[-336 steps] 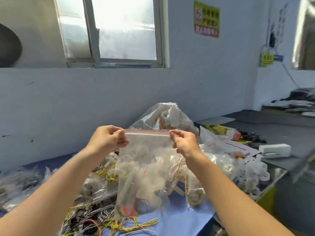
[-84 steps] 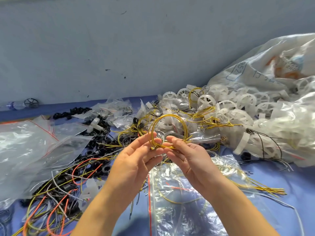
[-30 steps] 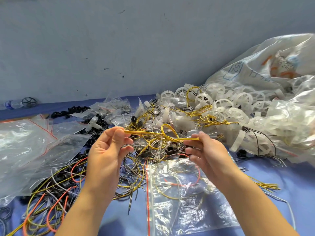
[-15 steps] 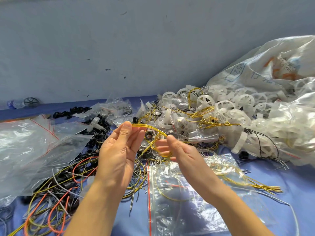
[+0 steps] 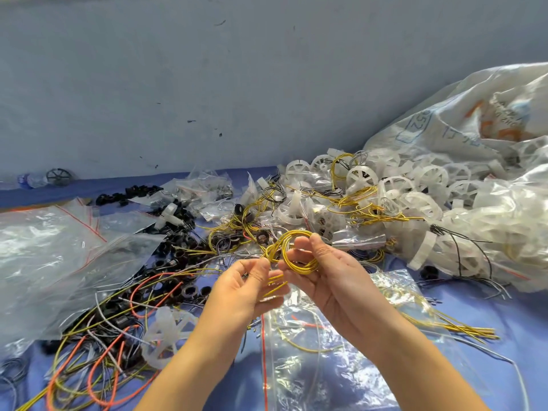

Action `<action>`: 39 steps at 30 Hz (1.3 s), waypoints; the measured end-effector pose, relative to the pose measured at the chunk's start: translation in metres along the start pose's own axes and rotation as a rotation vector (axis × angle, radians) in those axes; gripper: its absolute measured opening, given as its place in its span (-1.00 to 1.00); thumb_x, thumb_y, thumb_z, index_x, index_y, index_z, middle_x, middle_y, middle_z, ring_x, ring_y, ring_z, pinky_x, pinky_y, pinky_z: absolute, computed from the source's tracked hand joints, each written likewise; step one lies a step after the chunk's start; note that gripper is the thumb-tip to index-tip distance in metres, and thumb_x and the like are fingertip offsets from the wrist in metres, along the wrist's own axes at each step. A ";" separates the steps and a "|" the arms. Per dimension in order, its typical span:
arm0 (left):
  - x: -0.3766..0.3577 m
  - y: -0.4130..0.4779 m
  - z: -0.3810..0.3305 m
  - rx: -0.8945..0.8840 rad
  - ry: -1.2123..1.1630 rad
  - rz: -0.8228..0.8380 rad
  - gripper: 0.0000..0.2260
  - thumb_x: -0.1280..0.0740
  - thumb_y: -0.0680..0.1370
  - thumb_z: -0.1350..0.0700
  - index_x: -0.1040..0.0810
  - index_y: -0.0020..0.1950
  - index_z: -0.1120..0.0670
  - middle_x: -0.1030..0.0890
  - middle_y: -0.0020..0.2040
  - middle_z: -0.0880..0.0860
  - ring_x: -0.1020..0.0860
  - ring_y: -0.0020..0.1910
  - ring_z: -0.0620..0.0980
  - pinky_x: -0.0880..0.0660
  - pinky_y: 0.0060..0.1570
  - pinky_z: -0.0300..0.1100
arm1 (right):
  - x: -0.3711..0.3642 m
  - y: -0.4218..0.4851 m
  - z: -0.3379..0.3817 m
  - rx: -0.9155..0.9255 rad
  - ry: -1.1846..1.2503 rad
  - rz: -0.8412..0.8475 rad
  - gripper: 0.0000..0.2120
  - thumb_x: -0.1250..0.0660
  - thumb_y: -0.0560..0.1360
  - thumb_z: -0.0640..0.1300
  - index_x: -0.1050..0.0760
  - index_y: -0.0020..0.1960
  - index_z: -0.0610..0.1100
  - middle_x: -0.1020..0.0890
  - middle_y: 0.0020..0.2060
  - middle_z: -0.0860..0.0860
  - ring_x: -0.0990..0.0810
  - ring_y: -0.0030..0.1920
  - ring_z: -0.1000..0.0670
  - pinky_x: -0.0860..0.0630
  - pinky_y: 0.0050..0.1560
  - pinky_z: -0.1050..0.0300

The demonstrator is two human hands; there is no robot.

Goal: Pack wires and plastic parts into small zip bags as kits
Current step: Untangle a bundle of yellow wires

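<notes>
Right hand [image 5: 332,280] is clamping the thin yellow wire bundle [image 5: 296,232], now coiled rounder mid-frame; left hand [image 5: 246,289] is seemingly pinching its tails.

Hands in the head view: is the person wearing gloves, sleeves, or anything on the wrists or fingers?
No gloves: the left hand and right hand are both bare. The left forearm and right forearm are uncovered down to the frame's bottom edge, with no sleeve in view. No watch, bracelet or ring shows on either side.
</notes>
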State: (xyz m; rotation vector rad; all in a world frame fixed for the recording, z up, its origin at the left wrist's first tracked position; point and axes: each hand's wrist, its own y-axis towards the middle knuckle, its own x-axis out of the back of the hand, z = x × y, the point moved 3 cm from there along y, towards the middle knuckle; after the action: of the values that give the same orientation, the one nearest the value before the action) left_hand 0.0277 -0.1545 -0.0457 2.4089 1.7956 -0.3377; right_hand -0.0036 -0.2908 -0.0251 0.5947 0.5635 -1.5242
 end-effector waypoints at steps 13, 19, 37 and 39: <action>0.011 -0.010 0.004 0.074 0.085 0.118 -0.75 -0.39 0.42 0.03 -0.49 -0.03 0.15 -0.55 -0.39 0.04 -0.43 -0.55 -0.10 -0.33 -0.61 -0.31 | 0.004 0.001 -0.005 0.071 -0.271 -0.017 -0.72 -0.17 0.62 -0.06 -0.56 -0.06 -0.21 -0.54 -0.40 -0.04 -0.69 -0.17 -0.10 -0.63 -0.21 0.16; 0.024 -0.004 -0.001 -0.041 0.185 0.082 -0.76 -0.41 0.38 0.06 -0.53 -0.06 0.18 -0.58 -0.38 0.08 -0.48 -0.51 -0.07 -0.40 -0.55 -0.30 | 0.010 0.002 -0.001 0.030 -0.508 -0.030 -0.72 -0.19 0.61 0.00 -0.60 -0.09 -0.12 -0.53 -0.39 0.02 -0.56 -0.27 0.08 -0.60 -0.14 0.09; 0.049 -0.010 -0.006 -0.118 0.238 0.105 -0.78 -0.42 0.41 0.09 -0.55 -0.09 0.22 -0.60 -0.35 0.14 -0.51 -0.45 -0.03 -0.46 -0.48 -0.25 | 0.010 0.002 0.007 0.051 -0.584 -0.105 -0.80 -0.23 0.62 -0.11 -0.62 0.08 -0.12 -0.49 -0.42 0.11 -0.44 -0.40 0.14 -0.49 -0.20 0.35; 0.054 -0.010 -0.008 -0.116 0.248 0.113 -0.79 -0.43 0.41 0.09 -0.56 -0.09 0.21 -0.60 -0.35 0.14 -0.51 -0.45 -0.02 -0.45 -0.47 -0.25 | 0.011 0.002 0.009 0.017 -0.515 -0.105 -0.81 -0.24 0.62 -0.10 -0.61 0.08 -0.12 -0.48 -0.44 0.09 -0.44 -0.40 0.11 -0.51 -0.07 0.22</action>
State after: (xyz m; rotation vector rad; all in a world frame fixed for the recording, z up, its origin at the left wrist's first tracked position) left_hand 0.0333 -0.0995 -0.0511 2.5488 1.7046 0.0783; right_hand -0.0023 -0.3049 -0.0261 0.1691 0.1862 -1.7020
